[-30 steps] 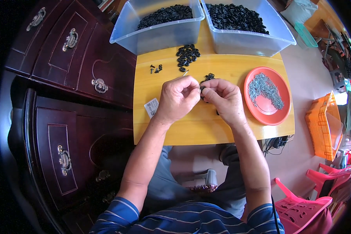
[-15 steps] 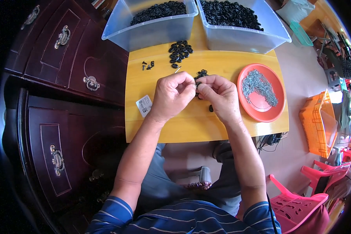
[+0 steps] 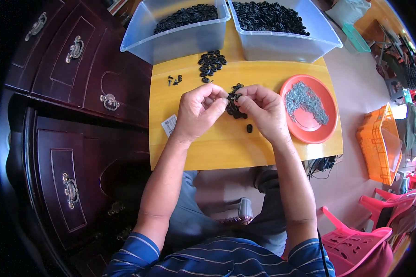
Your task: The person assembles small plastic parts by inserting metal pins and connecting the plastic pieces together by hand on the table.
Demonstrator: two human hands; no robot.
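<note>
My left hand (image 3: 198, 112) is pinched closed above the table, thumb against fingertips. Whatever it holds is mostly hidden. My right hand (image 3: 266, 113) grips a small black oval part (image 3: 237, 97) between thumb and forefinger, close to the left fingertips. Beneath and between the hands lies a pile of small black parts (image 3: 235, 112). One black oval piece (image 3: 249, 128) lies apart, nearer me. To the right of my right hand sits an orange-red bowl (image 3: 326, 135) with many small silvery screws (image 3: 306, 99) in it.
Two clear plastic bins (image 3: 185, 44) full of black parts stand at the back. Before them lie loose black oval rings (image 3: 211, 62) and a few small screws (image 3: 170, 83). A white label (image 3: 169, 124) lies left. Dark drawers (image 3: 69, 106) flank the table; an orange crate (image 3: 374, 145) is right.
My hands have drawn slightly apart, uncovering more of the black pile between them. The thin pale piece sticking up behind my left hand now hardly shows. The view has shifted a little.
</note>
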